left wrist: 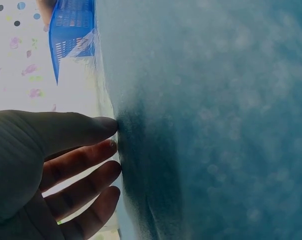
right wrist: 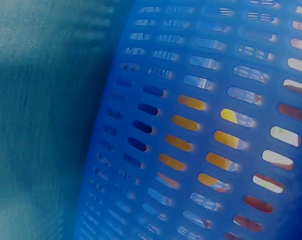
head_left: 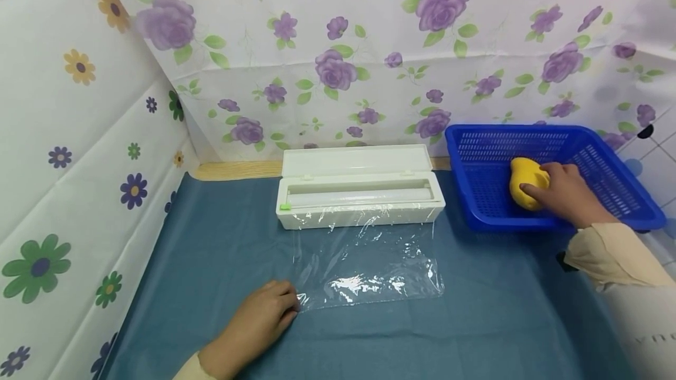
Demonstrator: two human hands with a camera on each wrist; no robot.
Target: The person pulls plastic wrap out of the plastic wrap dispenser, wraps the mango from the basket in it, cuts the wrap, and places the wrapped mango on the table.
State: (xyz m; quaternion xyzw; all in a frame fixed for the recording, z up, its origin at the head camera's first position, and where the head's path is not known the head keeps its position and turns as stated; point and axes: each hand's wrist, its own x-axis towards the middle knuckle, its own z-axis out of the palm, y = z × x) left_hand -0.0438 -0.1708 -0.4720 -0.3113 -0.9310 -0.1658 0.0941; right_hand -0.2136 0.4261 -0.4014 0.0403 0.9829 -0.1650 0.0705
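A sheet of clear cling film (head_left: 364, 274) stretches forward from an open white cling film box (head_left: 359, 216) onto the blue-green cloth. My left hand (head_left: 264, 315) rests at the film's near left corner. In the left wrist view, that hand's thumb and fingertips (left wrist: 106, 127) touch the cloth, slightly apart from each other. Inside the blue basket (head_left: 528, 224), my right hand (head_left: 567, 192) grips a yellow pear-shaped fruit (head_left: 525, 180), thumb in front. The right wrist view shows mainly the slotted basket wall (right wrist: 191, 120), with yellow visible through some slots.
The box's lid (head_left: 356, 160) leans back at the flowered wall covering (head_left: 338, 69). A green slider (head_left: 285, 207) sits at the left of its front edge. Another flowered sheet (head_left: 79, 192) borders the cloth (head_left: 222, 233) on the left.
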